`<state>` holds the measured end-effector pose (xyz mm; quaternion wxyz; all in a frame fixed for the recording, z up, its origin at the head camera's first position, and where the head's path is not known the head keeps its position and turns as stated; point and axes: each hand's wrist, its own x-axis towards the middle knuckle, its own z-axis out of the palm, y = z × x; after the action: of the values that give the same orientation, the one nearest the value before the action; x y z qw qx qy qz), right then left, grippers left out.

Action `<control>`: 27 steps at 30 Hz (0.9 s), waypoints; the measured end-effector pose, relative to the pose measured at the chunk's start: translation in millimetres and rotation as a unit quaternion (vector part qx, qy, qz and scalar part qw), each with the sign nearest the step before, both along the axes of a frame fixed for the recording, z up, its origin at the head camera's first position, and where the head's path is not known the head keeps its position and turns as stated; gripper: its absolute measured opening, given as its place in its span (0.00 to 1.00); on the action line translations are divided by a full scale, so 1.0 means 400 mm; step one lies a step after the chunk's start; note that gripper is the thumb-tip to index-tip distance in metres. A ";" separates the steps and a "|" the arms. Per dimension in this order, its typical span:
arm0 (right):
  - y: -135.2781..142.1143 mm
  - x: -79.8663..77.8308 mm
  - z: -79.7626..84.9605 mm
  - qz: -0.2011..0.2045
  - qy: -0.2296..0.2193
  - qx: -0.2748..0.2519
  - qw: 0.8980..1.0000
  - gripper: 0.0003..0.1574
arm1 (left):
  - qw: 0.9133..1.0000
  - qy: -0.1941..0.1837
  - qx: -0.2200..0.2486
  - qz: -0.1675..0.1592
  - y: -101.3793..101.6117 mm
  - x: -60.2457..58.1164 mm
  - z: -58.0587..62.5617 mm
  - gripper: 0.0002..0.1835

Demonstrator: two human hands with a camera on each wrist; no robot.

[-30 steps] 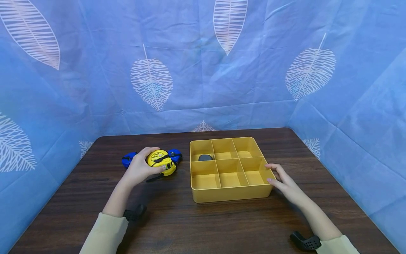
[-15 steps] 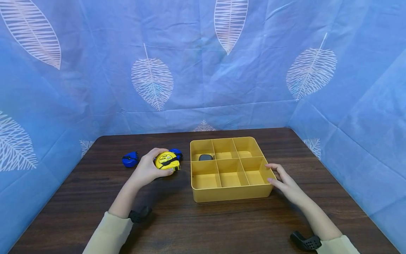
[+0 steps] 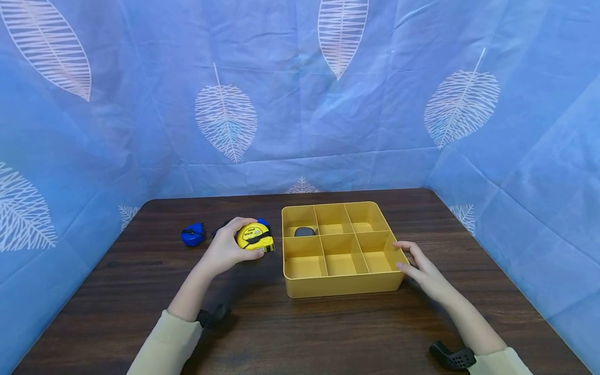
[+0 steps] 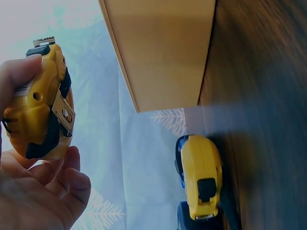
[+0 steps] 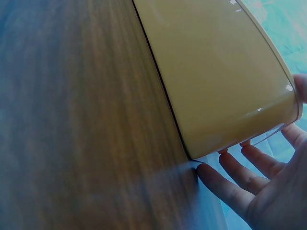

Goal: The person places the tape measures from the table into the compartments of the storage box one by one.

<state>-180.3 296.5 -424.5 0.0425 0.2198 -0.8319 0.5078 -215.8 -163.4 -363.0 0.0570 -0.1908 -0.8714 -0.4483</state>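
My left hand (image 3: 231, 245) grips a yellow tape measure (image 3: 254, 237) with black trim, left of the yellow divided box (image 3: 344, 284). In the left wrist view the thumb presses one edge of this tape measure (image 4: 41, 103), and its metal hook and belt clip show. A second yellow tape measure (image 4: 204, 167) lies on the table beyond the hand. Extended fingers (image 5: 240, 172) of my right hand (image 3: 424, 273) touch the box's right side near the front corner, with the thumb at the rim.
A small blue tape measure (image 3: 192, 235) lies at the table's left. Another blue item (image 3: 263, 223) shows partly behind the held one. A dark rounded object (image 3: 305, 232) sits in the box's back-left compartment. Blue leaf-print cloth (image 3: 290, 104) hangs around the table.
My left hand has lifted the yellow tape measure and moved it right toward the box, uncovering the small blue one at left. The right hand and box stay put.
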 end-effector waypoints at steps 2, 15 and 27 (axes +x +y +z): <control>0.001 0.000 0.000 0.001 -0.002 0.000 1.000 0.26 | 1.000 0.002 0.003 -0.005 0.007 0.000 0.002 0.39; 0.002 0.002 0.003 -0.014 0.000 0.014 1.000 0.26 | 1.000 -0.002 0.000 -0.006 0.048 -0.001 0.011 0.38; -0.002 0.000 0.003 -0.003 0.006 0.004 1.000 0.26 | 1.000 -0.001 0.018 -0.017 0.084 -0.010 0.014 0.37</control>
<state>-180.1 295.7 -423.1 0.0479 0.2208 -0.8342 0.5030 -219.9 -129.7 -357.5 0.0516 -0.2037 -0.8601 -0.4648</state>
